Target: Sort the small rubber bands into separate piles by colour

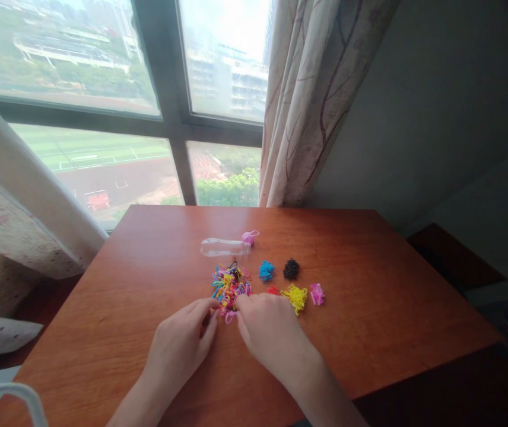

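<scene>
A mixed heap of small coloured rubber bands point(229, 284) lies on the wooden table in front of me. At its near left edge is my left hand point(183, 332), thumb and forefinger drawn together against the bands; what they pinch is too small to make out. My right hand point(269, 326) reaches over the heap's near right edge with its fingers closed. A pink rubber band point(231, 317) shows at its fingertips. Beyond that hand lie sorted piles: red bands point(273, 290), partly hidden by it, yellow bands point(296, 296), blue bands point(266, 271), black bands point(291, 268) and pink bands point(317, 294).
Behind the heap, a clear plastic bottle point(225, 247) lies on its side, with a pink cap point(248, 238) and loop by its mouth. The brown table point(391, 308) ends at a window point(174, 124) with curtains point(298, 107). A white curved bar point(13, 388) stands at lower left.
</scene>
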`<action>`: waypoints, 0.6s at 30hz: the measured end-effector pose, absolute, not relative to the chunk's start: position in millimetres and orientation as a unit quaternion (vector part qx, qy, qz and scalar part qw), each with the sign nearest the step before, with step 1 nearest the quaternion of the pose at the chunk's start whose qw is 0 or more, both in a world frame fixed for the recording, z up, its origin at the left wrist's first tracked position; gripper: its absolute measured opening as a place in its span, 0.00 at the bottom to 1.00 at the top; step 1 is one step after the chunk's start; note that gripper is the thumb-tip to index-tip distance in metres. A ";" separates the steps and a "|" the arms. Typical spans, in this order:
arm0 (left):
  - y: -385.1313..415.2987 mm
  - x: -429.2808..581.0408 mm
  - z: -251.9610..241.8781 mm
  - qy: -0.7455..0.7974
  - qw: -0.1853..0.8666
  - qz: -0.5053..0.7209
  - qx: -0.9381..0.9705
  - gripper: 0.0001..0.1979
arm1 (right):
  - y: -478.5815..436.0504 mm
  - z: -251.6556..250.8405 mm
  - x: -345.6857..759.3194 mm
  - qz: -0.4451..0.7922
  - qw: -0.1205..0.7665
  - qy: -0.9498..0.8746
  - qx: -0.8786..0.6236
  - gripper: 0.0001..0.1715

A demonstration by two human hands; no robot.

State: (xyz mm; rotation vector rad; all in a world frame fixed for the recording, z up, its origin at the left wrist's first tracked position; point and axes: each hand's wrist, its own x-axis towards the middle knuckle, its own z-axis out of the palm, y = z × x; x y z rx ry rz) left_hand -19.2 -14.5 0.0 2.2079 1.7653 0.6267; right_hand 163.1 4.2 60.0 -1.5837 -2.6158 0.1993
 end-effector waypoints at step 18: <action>-14.9 -18.6 -1.5 0.578 0.196 0.226 0.759 0.10 | -5.0 22.0 179.0 0.180 0.212 -0.783 -0.557 0.06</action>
